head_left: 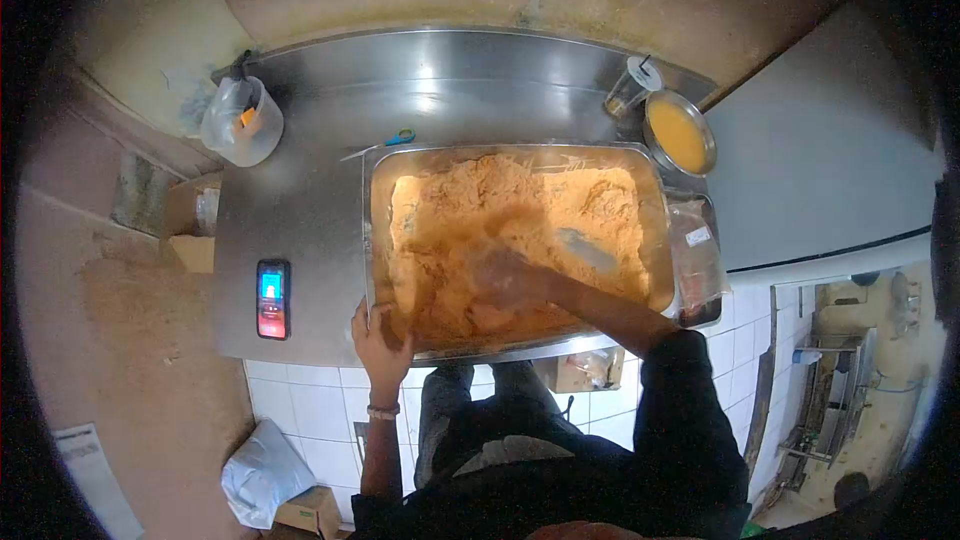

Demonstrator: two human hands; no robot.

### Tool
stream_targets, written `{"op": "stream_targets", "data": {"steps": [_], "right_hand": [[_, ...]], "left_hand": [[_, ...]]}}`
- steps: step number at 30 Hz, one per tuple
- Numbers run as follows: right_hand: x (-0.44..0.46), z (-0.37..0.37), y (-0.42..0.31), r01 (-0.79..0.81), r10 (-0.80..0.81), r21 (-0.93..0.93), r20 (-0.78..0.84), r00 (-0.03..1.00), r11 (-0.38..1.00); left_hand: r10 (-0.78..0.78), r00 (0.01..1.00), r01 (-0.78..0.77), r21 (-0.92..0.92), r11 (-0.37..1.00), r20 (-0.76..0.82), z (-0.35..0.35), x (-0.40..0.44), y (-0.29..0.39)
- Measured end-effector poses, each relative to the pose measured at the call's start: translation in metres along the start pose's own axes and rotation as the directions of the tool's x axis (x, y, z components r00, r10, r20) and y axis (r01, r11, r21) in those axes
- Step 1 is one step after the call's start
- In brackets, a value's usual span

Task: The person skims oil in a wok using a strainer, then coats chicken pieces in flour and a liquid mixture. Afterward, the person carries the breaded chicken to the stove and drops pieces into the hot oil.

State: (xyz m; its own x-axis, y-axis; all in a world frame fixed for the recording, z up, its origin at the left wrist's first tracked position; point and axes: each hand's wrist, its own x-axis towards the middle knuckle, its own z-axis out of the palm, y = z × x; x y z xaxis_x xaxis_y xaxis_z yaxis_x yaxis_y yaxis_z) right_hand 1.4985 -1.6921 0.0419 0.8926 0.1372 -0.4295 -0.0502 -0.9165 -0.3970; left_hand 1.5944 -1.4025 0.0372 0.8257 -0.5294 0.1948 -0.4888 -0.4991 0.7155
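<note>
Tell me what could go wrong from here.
1. Orange powder might spill over the near side of the tray, which lies along the front edge of the counter, as the right hand works in it.
2. The bowl of yellow-orange liquid stands close by the tray's far right corner; a shove of the tray could slop it.
3. The scissors lie at the far left corner and might get knocked.
</note>
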Motion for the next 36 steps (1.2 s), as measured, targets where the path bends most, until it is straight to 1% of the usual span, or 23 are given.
{"op": "stream_targets", "data": {"steps": [3, 5, 7, 9, 12, 14, 16, 18, 20, 21, 23, 25, 26, 27, 29, 31, 33, 35, 36], "right_hand": [[-0.046, -0.011, 0.003, -0.022, 0.021, -0.032, -0.038, 0.999, 0.999], [-0.077, -0.016, 0.02, -0.107, 0.107, 0.001, -0.083, 0.991, 0.994], [-0.102, -0.02, 0.047, -0.243, 0.248, 0.055, -0.132, 0.96, 0.969], [-0.118, -0.023, 0.085, -0.403, 0.418, 0.113, -0.183, 0.89, 0.908], [-0.117, -0.025, 0.141, -0.601, 0.631, 0.195, -0.243, 0.736, 0.775], [-0.103, -0.022, 0.17, -0.663, 0.707, 0.244, -0.257, 0.659, 0.708], [-0.077, -0.02, 0.182, -0.677, 0.73, 0.271, -0.261, 0.632, 0.684], [-0.046, -0.02, 0.174, -0.637, 0.709, 0.314, -0.265, 0.653, 0.704], [-0.007, -0.015, 0.157, -0.541, 0.633, 0.342, -0.277, 0.723, 0.768], [0.015, -0.015, 0.145, -0.478, 0.582, 0.361, -0.281, 0.763, 0.801], [0.052, -0.025, 0.122, -0.327, 0.466, 0.419, -0.291, 0.836, 0.847], [0.082, -0.041, 0.1, -0.161, 0.33, 0.483, -0.288, 0.899, 0.861], [0.095, -0.047, 0.09, -0.096, 0.266, 0.502, -0.278, 0.923, 0.86], [0.11, -0.051, 0.079, -0.046, 0.195, 0.492, -0.257, 0.946, 0.869], [0.14, -0.051, 0.049, 0.026, 0.059, 0.411, -0.193, 0.98, 0.911], [0.157, -0.045, 0.016, 0.057, -0.032, 0.238, -0.107, 0.994, 0.969], [0.151, -0.038, -0.004, 0.075, -0.072, 0.09, -0.038, 0.997, 0.993], [0.13, -0.036, -0.014, 0.091, -0.091, -0.018, -0.002, 0.996, 0.996], [0.118, -0.036, -0.017, 0.105, -0.105, -0.058, 0.007, 0.994, 0.993]], "left_hand": [[0.041, 0.999, -0.041, -0.033, 0.999, 0.002, 0.001, -0.001, -0.004], [0.017, 1.0, -0.017, 0.023, 1.0, -0.004, 0.002, -0.004, -0.008], [0.013, 1.0, -0.013, -0.003, 1.0, -0.009, 0.002, -0.005, -0.007], [0.003, 1.0, -0.003, -0.023, 1.0, -0.011, 0.001, -0.003, -0.005], [-0.046, 0.999, 0.046, -0.06, 0.997, 0.013, -0.001, -0.003, -0.002], [-0.038, 0.998, 0.041, -0.064, 0.997, 0.05, -0.003, -0.001, -0.001], [-0.033, 0.999, 0.035, -0.057, 0.998, 0.036, -0.002, 0.001, 0.0], [-0.003, 0.999, 0.003, -0.015, 1.0, 0.032, -0.004, 0.002, 0.003], [-0.024, 0.998, 0.026, -0.03, 0.999, 0.055, -0.004, 0.002, -0.002], [-0.037, 0.996, 0.041, -0.051, 0.998, 0.08, -0.003, 0.001, -0.004], [-0.033, 0.998, 0.034, -0.004, 0.999, 0.055, -0.001, 0.0, -0.008], [0.006, 1.0, -0.006, -0.027, 1.0, 0.022, 0.001, 0.0, -0.007], [-0.006, 0.997, 0.008, -0.02, 1.0, 0.077, -0.008, 0.007, 0.006], [-0.006, 0.997, 0.007, -0.015, 1.0, 0.072, -0.008, 0.007, 0.005], [0.015, 0.997, -0.014, -0.015, 1.0, 0.073, -0.006, 0.006, 0.002], [0.017, 0.997, -0.018, 0.01, 1.0, 0.069, -0.004, 0.003, -0.001], [0.026, 0.997, -0.028, 0.02, 0.999, 0.076, -0.006, 0.001, 0.0], [0.053, 0.999, -0.054, -0.049, 0.997, -0.01, -0.004, 0.002, 0.003], [0.084, 0.996, -0.084, -0.058, 0.995, -0.016, 0.0, 0.002, -0.003]]}}
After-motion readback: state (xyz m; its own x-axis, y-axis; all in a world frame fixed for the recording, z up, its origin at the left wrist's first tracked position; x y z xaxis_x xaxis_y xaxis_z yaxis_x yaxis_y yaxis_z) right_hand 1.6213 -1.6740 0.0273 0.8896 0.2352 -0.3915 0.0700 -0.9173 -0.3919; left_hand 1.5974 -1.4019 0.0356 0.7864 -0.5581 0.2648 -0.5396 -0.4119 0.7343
